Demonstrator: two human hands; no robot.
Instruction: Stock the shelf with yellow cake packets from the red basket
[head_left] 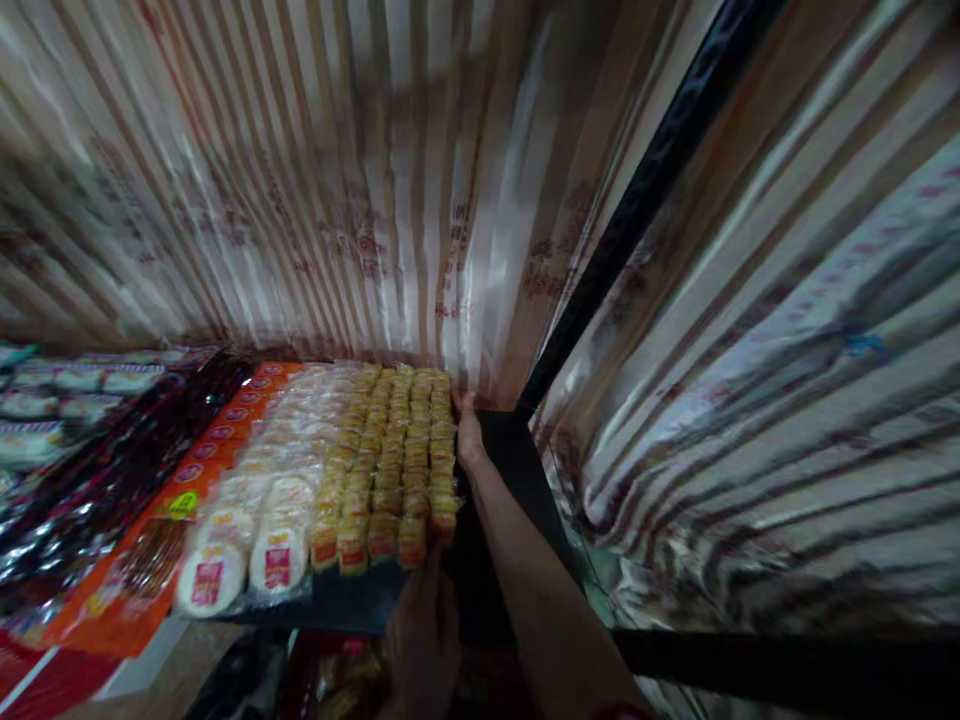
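Observation:
Small yellow wrapped packs (386, 460) stand in tight rows on a black shelf (499, 450). My right hand (470, 435) lies along their right side toward the back, fingers stretched out against the packs. In front of the rows is my left hand (425, 625), dim and blurred, with its extended fingertips at the lower front of the right-hand packs. Nothing shows gripped in either hand. To the left of the yellow packs, round white packs (279, 540) with red labels lie overlapping in rows.
Orange packets (112, 600) line up left of the white ones, followed by dark shiny packets (90, 490). A black metal post (622, 240) slants up at the shelf's back right corner. Plastic-wrapped striped stacks (360, 180) fill the back and right. Goods sit below the shelf.

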